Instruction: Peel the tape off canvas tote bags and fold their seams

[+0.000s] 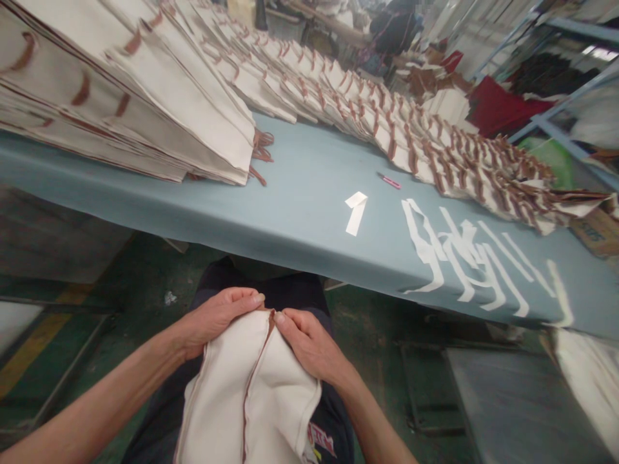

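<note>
A cream fabric piece with a brown seam (285, 386) hangs over my lap, its top edge pinched between both hands. My left hand (225, 316) is closed on the top edge, just left of the brown seam, with the thumb on top. On the other side of the seam, my right hand (307, 338) grips the same edge, thumb pressed close to the seam. Between the two thumbs a small bit of brown shows. The fingers under the fabric are partly hidden.
Ahead runs a blue-grey covered table (304, 180). Stacked cream pieces (193, 116) with brown ties lie at its left; overlapping rows (348, 96) line the back. White strips (464, 251) hang over the front edge at right, near a pink-handled small tool (391, 182).
</note>
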{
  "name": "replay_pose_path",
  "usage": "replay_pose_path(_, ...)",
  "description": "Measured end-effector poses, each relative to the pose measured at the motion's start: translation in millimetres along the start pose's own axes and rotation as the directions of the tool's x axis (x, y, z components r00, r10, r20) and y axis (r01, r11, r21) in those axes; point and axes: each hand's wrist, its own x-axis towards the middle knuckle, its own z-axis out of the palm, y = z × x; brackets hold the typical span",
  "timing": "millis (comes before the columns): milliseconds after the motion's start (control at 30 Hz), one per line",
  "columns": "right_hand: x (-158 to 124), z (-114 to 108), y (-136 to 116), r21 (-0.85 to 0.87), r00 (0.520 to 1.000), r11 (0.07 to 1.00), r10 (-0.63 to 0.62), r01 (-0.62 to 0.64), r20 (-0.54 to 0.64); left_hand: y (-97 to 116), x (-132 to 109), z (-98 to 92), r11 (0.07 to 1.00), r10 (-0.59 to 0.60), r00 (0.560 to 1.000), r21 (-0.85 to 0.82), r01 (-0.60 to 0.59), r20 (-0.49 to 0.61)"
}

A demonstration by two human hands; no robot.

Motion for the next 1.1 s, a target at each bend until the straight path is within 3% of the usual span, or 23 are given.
replay_pose_path(567,-1.6,1.9,4.3,0.015,1.000,1.000,0.010,-0.010,0.002,-8.7,3.0,3.5,0.992,-0.019,0.999,-0.125,0.015,-0.029)
replay_pose_path(1100,-0.9,3.2,8.5,0.002,1.000,1.000,0.010,-0.010,0.004,-12.6,7.2,2.4,0.997,-0.004,0.999,-0.071,0.001,-0.036)
